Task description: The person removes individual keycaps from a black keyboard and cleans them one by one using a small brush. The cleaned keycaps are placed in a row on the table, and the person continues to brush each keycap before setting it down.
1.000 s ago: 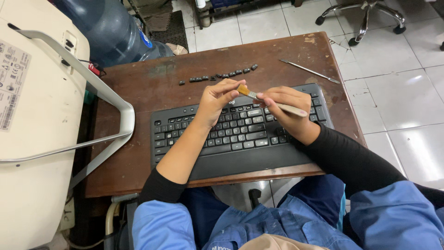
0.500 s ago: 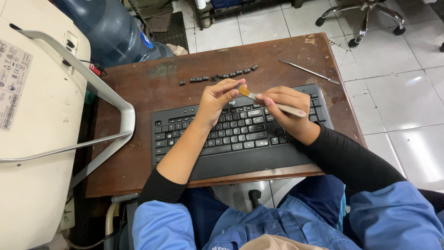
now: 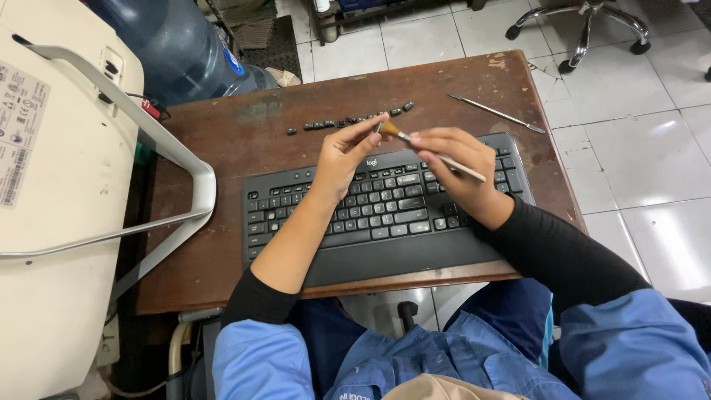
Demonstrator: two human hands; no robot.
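Fingertips [image 3: 372, 124] of left hand [image 3: 346, 154] drawn close together right at the bristle end of a small brush [image 3: 396, 134]; could not tell whether anything small was pinched between them. Held the brush handle firmly in the curled fingers [image 3: 424, 140] of right hand [image 3: 453, 161], bristles pointing to the left fingertips. Kept both hands raised above the upper rows of the black keyboard [image 3: 385, 211], not resting on the keys. Behind the hands, a row of small dark pieces [image 3: 348, 121] laid out in a line on the brown table [image 3: 222, 252], just beyond the keyboard edge. Seemed partly done, judging by that row; most keys looked in place. Further right, a thin metal tool [image 3: 496, 112] lying apart, untouched.
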